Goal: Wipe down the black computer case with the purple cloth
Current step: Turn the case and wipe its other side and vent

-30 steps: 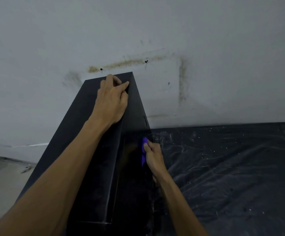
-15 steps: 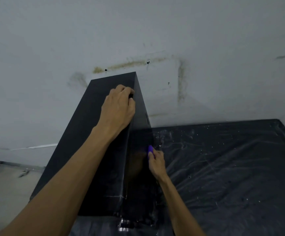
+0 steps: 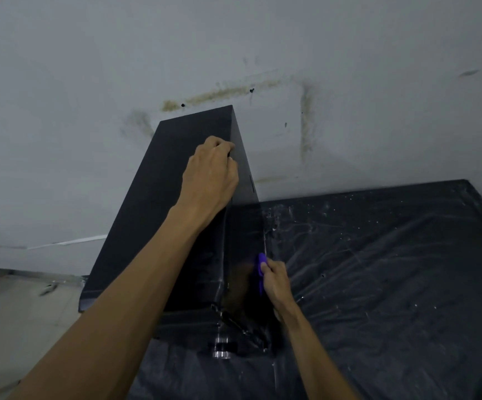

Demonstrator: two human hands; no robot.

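Two hands are at work. Nearest, low on the right side of the black computer case (image 3: 136, 226), the right hand (image 3: 276, 280) has its fingers curled round the purple cloth (image 3: 261, 269) and holds it against the shiny side panel. The case stands on a black plastic sheet (image 3: 378, 269) that looks slippery. A hard sideways push could make the case slide or tip to the left. The cloth is bunched small, so it could slip out, and bare fingers would then leave smudges. Farther up, the left hand (image 3: 209, 174) hooks its bent fingers over the top edge to steady the case. If that grip lets go, the tall case may wobble toward the stained wall (image 3: 263, 39).
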